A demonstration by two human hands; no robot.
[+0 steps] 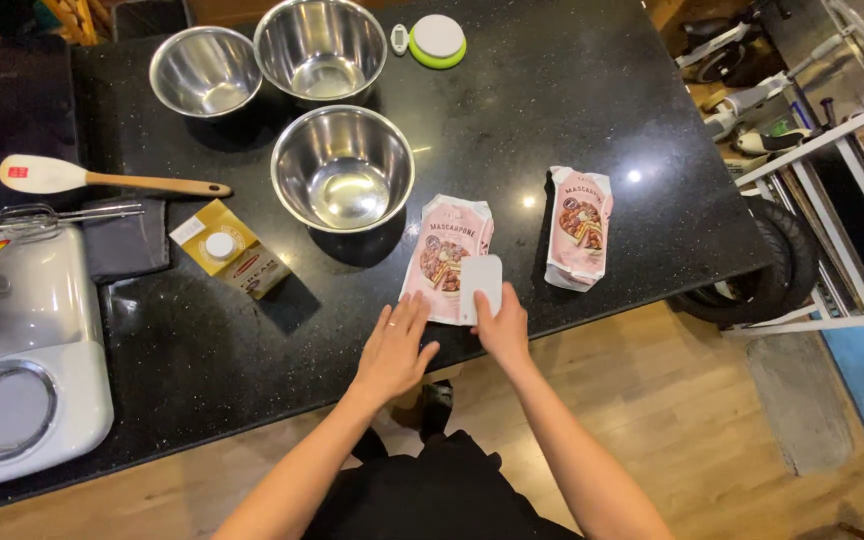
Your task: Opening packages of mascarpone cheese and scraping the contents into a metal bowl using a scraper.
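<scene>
I see my left hand [392,350] lying flat and open, fingers spread a little. Its fingertips touch the bottom edge of a pink soft pouch [445,255]. My right hand [503,325] is curled around a small white plastic scraper [480,286], pinching its lower part. The scraper lies on top of the pouch, on its right side. The pouch rests near the front edge of the counter, just past both hands at 12 o'clock.

The counter [552,100] is black stone, shiny, with tiny sparkles. Lamp spots shine on it. Below it the floor [712,420] is light wood planks.

A second pink pouch [578,226] lies at 2 o'clock from my hands, apart from the first one. A round shiny metal bowl [343,167] sits at 11 o'clock, close to the first pouch. Two more metal bowls [205,70] stand farther back, side by side. A little round scale [437,40] with a green rim is at 12 o'clock, at the far edge. A small yellow carton [228,250] with a white cap stands at 9 o'clock. A spatula [102,178] with a wooden handle and pale flat head lies farther left. A white mixer machine [22,360] fills the left side at 9 o'clock.
</scene>
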